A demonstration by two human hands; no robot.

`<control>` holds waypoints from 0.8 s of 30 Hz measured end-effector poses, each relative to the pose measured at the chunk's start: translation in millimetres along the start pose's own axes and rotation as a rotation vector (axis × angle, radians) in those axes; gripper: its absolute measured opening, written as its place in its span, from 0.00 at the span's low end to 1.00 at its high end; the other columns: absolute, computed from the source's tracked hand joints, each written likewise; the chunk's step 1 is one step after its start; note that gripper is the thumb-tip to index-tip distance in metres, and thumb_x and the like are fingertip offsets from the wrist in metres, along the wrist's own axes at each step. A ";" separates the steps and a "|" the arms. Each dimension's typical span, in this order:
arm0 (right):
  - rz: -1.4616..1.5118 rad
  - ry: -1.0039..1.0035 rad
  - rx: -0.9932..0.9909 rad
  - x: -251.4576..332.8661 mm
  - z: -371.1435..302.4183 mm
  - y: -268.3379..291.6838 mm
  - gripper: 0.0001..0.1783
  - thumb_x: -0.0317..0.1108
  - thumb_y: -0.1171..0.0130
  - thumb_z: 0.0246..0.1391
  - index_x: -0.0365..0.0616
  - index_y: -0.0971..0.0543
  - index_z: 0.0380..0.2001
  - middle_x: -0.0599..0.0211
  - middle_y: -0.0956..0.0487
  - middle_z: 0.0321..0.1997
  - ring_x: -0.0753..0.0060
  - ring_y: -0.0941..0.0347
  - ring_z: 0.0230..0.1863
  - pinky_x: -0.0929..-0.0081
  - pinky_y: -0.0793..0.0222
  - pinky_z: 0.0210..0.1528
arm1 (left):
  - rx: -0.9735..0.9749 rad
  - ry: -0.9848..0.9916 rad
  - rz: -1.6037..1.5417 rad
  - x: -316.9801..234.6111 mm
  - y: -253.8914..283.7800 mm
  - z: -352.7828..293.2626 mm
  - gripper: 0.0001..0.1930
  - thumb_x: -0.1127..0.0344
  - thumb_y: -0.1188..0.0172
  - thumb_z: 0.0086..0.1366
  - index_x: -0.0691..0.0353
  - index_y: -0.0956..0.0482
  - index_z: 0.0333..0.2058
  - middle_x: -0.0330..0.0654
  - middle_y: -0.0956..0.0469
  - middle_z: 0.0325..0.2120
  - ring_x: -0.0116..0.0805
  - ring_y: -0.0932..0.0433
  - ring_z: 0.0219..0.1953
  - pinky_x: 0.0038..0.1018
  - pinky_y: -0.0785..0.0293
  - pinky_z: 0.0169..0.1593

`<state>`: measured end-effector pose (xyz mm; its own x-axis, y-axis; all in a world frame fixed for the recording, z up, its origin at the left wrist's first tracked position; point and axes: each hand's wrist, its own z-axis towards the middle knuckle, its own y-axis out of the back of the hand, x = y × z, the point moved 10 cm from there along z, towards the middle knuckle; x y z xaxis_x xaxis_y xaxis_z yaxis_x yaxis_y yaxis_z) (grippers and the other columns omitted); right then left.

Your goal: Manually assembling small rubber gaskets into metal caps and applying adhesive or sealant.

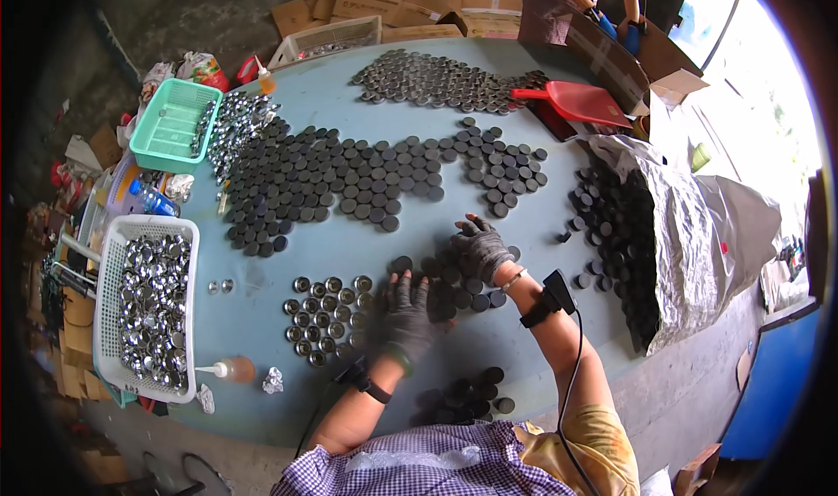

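My left hand (407,318), in a dark fingerless glove, lies with its fingers stretched out beside a cluster of black round caps (471,286). Its edge is next to rows of shiny silver cups (319,318), which sit with their hollow side up. Farther right, my right hand (482,250), gloved the same way, reaches over the far side of that cluster with its fingers apart. Neither hand visibly grips a cap, though the undersides of both are hidden. A small heap of black caps (471,396) lies near the front edge, by my apron.
Black discs (323,175) cover the table's middle; metal-rimmed ones (436,79) lie beyond. A white basket (190,313) of silver cups, a green basket (157,157) and a dropper bottle (234,370) stand left. Right are a silver sack (690,234) spilling caps and a red dustpan (585,103). A co-worker (559,11) handles a carton.
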<state>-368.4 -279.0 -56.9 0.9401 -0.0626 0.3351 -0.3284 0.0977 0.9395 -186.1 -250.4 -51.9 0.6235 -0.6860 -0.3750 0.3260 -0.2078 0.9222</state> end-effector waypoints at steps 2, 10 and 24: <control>-0.030 -0.025 0.063 3.5 9.0 -4.4 0.23 0.51 0.37 0.42 0.61 0.18 0.45 0.61 0.31 0.64 0.44 0.47 0.70 0.51 0.48 0.68 | -0.010 0.000 0.011 3.2 -1.0 -0.5 0.52 0.32 0.37 0.50 0.60 0.40 0.66 0.55 0.49 0.68 0.58 0.57 0.71 0.53 0.61 0.71; -0.145 0.088 0.065 -2.5 13.9 -6.4 0.18 0.42 0.32 0.35 0.54 0.18 0.35 0.63 0.26 0.59 0.49 0.43 0.68 0.57 0.45 0.68 | -0.036 -0.015 -0.018 -4.6 0.1 0.7 0.53 0.31 0.37 0.48 0.60 0.39 0.65 0.54 0.46 0.67 0.58 0.56 0.70 0.53 0.61 0.71; 0.640 -0.001 -0.595 23.3 -176.2 129.6 0.11 0.36 0.45 0.60 0.39 0.24 0.30 0.57 0.22 0.31 0.54 0.24 0.35 0.65 0.28 0.40 | -0.187 -0.090 -0.013 -2.0 0.1 -5.5 0.56 0.37 0.27 0.40 0.59 0.39 0.64 0.60 0.46 0.65 0.64 0.51 0.68 0.56 0.53 0.68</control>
<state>-372.9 -92.7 60.1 0.5915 0.1808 0.7858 -0.6904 0.6170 0.3777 -183.5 -245.2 -51.6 0.5550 -0.7457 -0.3687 0.4650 -0.0894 0.8808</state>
